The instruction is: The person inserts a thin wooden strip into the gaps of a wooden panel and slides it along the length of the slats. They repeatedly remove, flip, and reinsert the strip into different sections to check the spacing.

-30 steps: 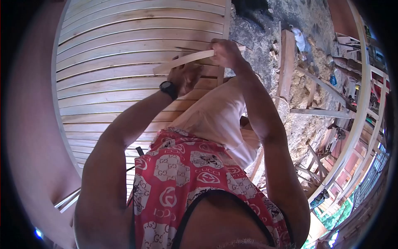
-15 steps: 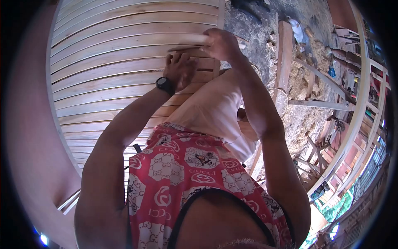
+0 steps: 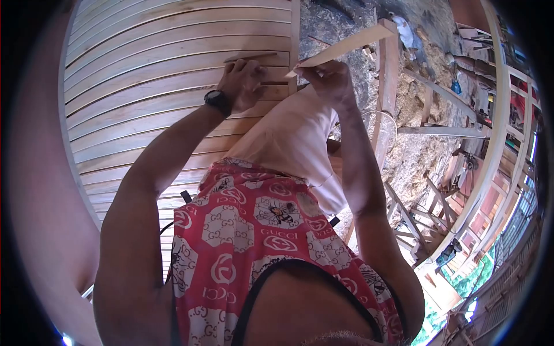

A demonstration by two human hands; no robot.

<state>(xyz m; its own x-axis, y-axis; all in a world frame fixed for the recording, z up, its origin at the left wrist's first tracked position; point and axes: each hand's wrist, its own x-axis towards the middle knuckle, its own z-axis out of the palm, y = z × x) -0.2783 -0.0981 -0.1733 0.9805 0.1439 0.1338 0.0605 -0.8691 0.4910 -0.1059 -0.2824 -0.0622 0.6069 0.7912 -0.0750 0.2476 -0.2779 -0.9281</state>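
A pale, flat wooden strip is pinched in my right hand near its lower end, slanting up and to the right. My left hand, with a black watch on the wrist, rests over a panel of wooden slats. Its fingers are bent and a little apart. Right at those fingertips, a thin, darker piece of wood lies across the slats. The panel's edge board runs just left of the wooden strip.
A thick timber lies to the right on ground strewn with shavings. A white object sits beyond it. Wooden frames and several loose boards stand farther right. My leg is against the panel.
My right hand has drawn back from the slats and turned the wooden strip, so it now points up and right. My left hand has shifted slightly left and up.
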